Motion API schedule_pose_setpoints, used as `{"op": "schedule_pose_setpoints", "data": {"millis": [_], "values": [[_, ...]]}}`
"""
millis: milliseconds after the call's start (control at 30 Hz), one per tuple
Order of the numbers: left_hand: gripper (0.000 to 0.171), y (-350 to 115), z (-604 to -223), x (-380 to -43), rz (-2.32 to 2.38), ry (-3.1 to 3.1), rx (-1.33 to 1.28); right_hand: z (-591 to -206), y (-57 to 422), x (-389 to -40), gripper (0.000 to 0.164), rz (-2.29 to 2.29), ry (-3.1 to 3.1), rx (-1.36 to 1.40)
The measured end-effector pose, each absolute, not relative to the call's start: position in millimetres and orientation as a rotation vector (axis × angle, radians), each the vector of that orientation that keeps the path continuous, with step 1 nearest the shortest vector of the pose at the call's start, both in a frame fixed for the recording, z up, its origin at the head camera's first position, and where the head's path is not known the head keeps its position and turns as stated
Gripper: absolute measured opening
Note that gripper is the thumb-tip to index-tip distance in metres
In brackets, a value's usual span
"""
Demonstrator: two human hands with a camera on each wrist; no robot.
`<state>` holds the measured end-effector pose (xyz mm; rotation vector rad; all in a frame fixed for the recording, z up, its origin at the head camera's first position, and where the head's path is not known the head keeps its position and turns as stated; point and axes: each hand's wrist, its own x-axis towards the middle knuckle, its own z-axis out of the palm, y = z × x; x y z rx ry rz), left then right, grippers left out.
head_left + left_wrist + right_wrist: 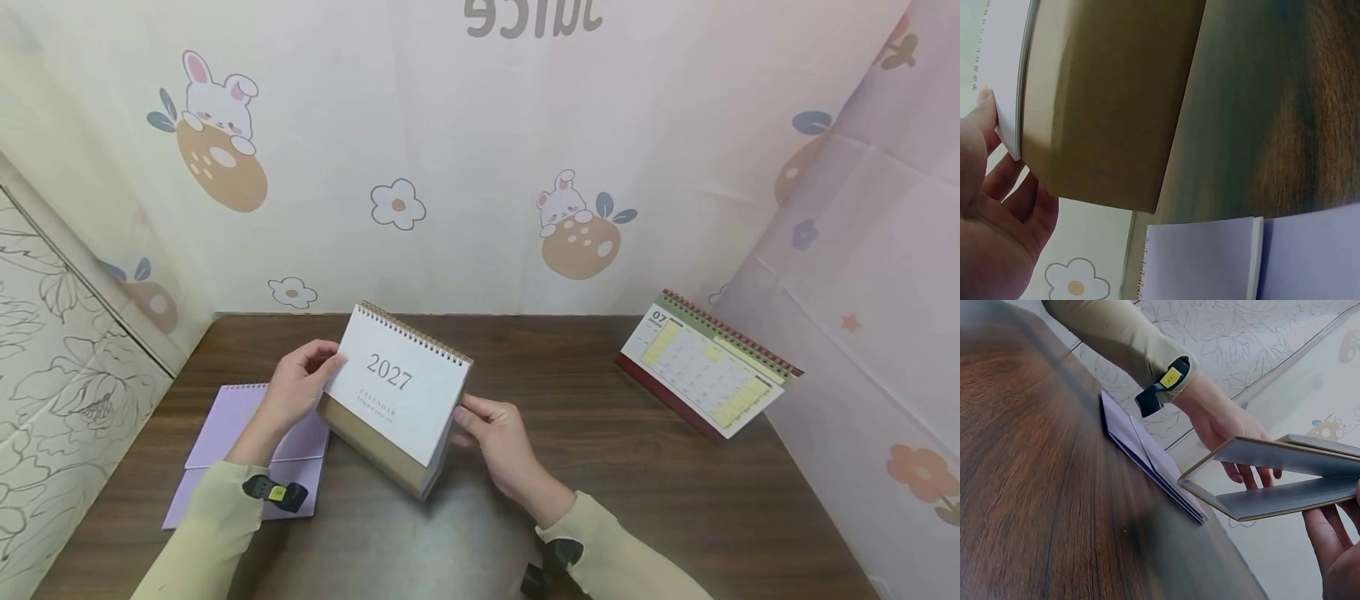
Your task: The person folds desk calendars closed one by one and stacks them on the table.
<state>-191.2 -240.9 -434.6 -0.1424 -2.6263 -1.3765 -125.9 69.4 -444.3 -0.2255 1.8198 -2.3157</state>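
A white 2027 desk calendar [381, 379] with a brown card stand [1110, 106] is held tilted over the table. My left hand [296, 387] grips its left edge, thumb on the white front page and fingers behind. At the opposite side my right hand [498, 442] pinches the right edge near the middle. From the right wrist view the stand's hollow triangular side shows, with right-hand fingers [1329, 537] against its panel. Under my left forearm lies a purple calendar [225, 425], its flat panels crossed by a white band.
A second desk calendar [705, 362], green-topped with a dark red base and the page 07, stands at the table's right side. The dark wooden table [600, 492] meets a printed curtain [480, 167] at the back. Black wrist cameras [277, 492] sit on both sleeves.
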Motion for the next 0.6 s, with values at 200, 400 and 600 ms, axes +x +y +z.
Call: {"op": "schedule_pose_setpoints", "data": {"millis": [200,400,600], "values": [[0.03,-238.9,-437.8,-192.7,-1.429,-2.615,-0.161,-444.4,69.1,-127.2,0.033,-2.323,1.793,-0.196],[0.034,-236.1,-439.1,-193.1,-1.457,-2.572,-0.132,-444.0,68.6,-128.9,0.035,-2.33,1.697,-0.158],[0.039,-233.4,-440.6,-193.8,-1.471,-2.578,-0.043,-444.5,66.0,-130.9,0.038,-2.363,1.633,-0.118]]}}
